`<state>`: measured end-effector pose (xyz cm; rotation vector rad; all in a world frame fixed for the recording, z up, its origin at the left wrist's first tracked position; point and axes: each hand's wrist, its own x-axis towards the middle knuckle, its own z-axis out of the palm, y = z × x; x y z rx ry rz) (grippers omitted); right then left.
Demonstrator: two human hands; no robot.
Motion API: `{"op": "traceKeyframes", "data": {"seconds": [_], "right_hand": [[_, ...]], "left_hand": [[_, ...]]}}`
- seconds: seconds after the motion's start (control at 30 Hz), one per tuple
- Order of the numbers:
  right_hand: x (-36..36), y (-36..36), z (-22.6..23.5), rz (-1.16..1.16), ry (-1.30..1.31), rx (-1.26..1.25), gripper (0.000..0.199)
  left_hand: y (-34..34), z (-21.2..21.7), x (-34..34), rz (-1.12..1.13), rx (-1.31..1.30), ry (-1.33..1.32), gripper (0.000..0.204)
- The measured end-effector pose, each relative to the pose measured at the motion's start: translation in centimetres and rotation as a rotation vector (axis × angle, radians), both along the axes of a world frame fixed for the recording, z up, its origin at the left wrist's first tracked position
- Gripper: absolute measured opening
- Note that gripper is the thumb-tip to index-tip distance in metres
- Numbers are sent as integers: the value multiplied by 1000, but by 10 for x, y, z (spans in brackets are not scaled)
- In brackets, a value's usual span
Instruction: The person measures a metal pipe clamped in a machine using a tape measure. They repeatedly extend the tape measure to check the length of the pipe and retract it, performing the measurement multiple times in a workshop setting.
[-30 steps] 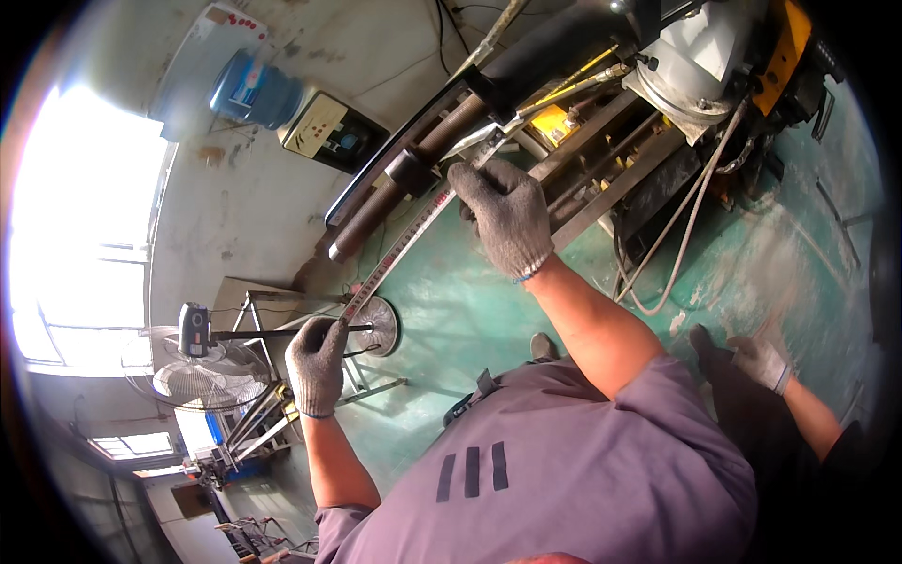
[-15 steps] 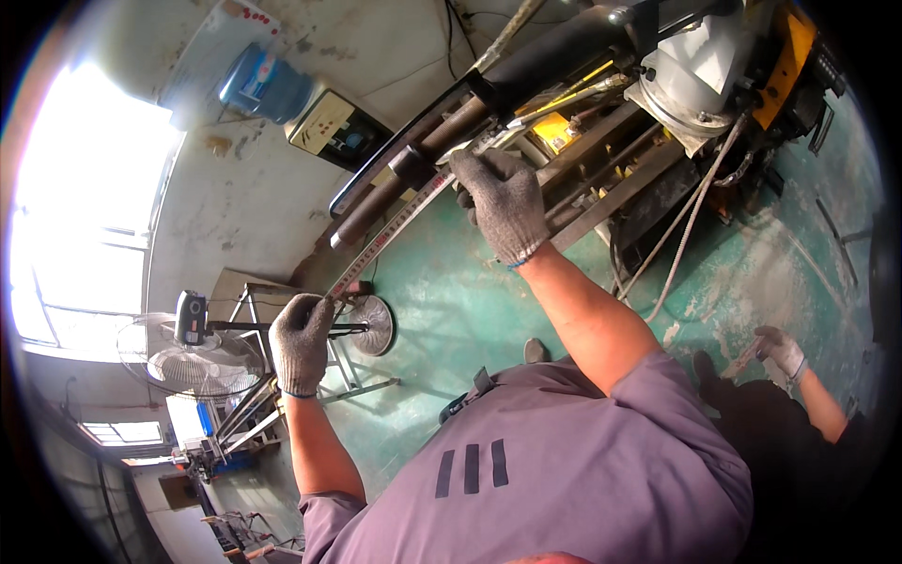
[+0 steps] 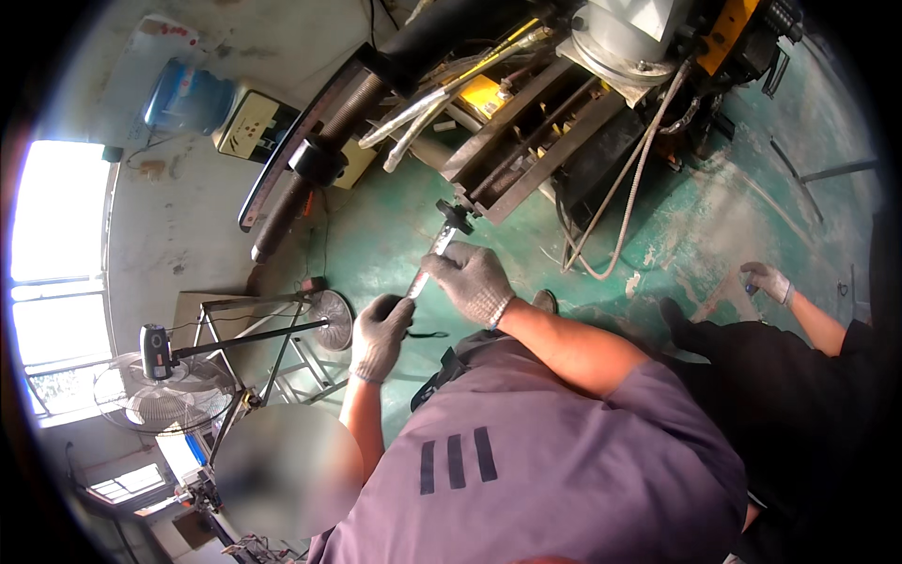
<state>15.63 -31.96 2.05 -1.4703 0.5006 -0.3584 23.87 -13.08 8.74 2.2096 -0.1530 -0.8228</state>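
My left hand (image 3: 379, 340), in a grey knit glove, is closed around one end of a tape measure (image 3: 416, 284); the fist hides its case, and a dark strap hangs beside it. A short stretch of the blade runs up to my right hand (image 3: 473, 279), gloved too, whose fingers are closed on it. Beyond that hand a pale strip reaches toward a black handwheel (image 3: 455, 217) at the end of the machine's slide. Whether the strip touches the wheel I cannot tell. Up to the left, apart from both hands, is a dark threaded rod (image 3: 324, 162) with a black collar.
A steel machine bed (image 3: 531, 141) with hoses fills the top. At left stand a fan (image 3: 164, 390) and a metal frame (image 3: 272, 343). A water dispenser (image 3: 249, 127) is by the wall. At right, another person's gloved hand (image 3: 769, 282) is over the green floor (image 3: 658, 226).
Both hands have moved down and closer together, away from the threaded rod. The long stretch of tape between them is now short. The view has shifted right, and the other person's hand has risen.
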Motion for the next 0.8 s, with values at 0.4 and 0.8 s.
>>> {"op": "traceKeyframes", "data": {"seconds": [0.4, 0.8], "right_hand": [[-134, -28, -96, -375, 359, 417, 49], [-174, 84, -119, -802, 519, 634, 48]], "left_hand": [[-136, -171, 64, -603, 118, -417, 42], [-261, -344, 105, -815, 317, -507, 49]]}}
